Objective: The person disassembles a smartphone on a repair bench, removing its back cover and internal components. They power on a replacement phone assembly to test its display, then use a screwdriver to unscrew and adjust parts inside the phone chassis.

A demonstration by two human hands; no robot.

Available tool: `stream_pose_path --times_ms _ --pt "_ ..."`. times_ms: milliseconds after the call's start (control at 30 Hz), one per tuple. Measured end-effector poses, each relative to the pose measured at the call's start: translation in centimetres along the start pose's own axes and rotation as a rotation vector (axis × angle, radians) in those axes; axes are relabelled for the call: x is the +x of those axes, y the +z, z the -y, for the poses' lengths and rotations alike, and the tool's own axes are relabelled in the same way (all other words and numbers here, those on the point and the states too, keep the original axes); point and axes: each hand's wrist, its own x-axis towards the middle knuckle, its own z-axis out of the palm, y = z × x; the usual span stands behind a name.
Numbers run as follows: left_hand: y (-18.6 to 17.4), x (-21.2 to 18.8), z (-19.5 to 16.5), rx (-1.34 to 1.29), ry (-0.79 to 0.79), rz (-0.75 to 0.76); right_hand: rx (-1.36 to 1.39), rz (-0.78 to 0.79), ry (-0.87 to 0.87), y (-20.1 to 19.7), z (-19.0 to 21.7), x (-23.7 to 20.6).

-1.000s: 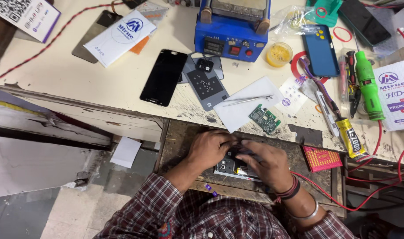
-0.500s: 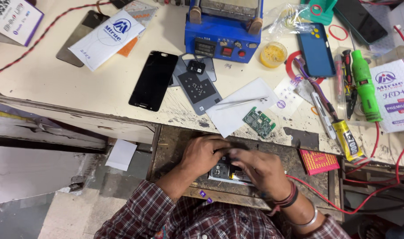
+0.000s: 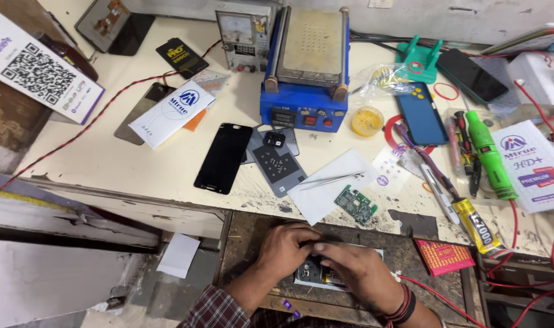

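Left hand [image 3: 287, 245] and right hand [image 3: 357, 273] together over opened phone with exposed dark innards [image 3: 313, 274], fingertips pinched narrow on it; green circuit board [image 3: 356, 206] near.

An opened phone [image 3: 316, 274] lies flat on the dark wooden shelf [image 3: 252, 243] — mostly hidden by hands.

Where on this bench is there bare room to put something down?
Bare bench lies left of the black phone screen, below the red wire. A smaller gap sits between the blue heating station and white paper. The right side, around the green tool, is crowded.
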Motion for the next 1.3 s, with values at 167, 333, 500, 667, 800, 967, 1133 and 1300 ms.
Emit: stream_pose_path --times_ms 167,333,500,667,800,967,1133,1300 --pt "0.3 -0.2 0.3 0.001 -0.001 0.015 -0.135 -0.049 0.003 0.0 0.2 0.2" --pt "0.8 -0.5 0.9 -0.029 0.066 -0.007 -0.116 -0.037 0.072 -0.6 0.3 -0.6" --pt "1.4 -0.6 0.7 0.003 0.008 0.054 0.064 -0.283 0.178 -0.3 0.3 -1.4" --pt "1.4 -0.7 0.7 0.002 0.181 -0.02 0.117 -0.331 0.22 0.4 -0.7 -2.0" --pt "1.4 -0.8 0.7 -0.005 0.116 0.017 0.164 -0.307 0.264 0.6 -1.0 -2.9" --pt "1.3 -1.0 0.3 -0.023 0.057 0.028 0.18 -0.363 0.094 0.8 -1.1 -3.0" --pt "0.8 -1.0 -0.3 -0.052 0.042 0.022 0.202 -0.363 0.089 0.6 -0.9 -2.8" --pt "0.4 -1.0 -0.8 -0.084 0.057 -0.003 0.153 -0.39 0.059 0.6 -0.5 -2.7"
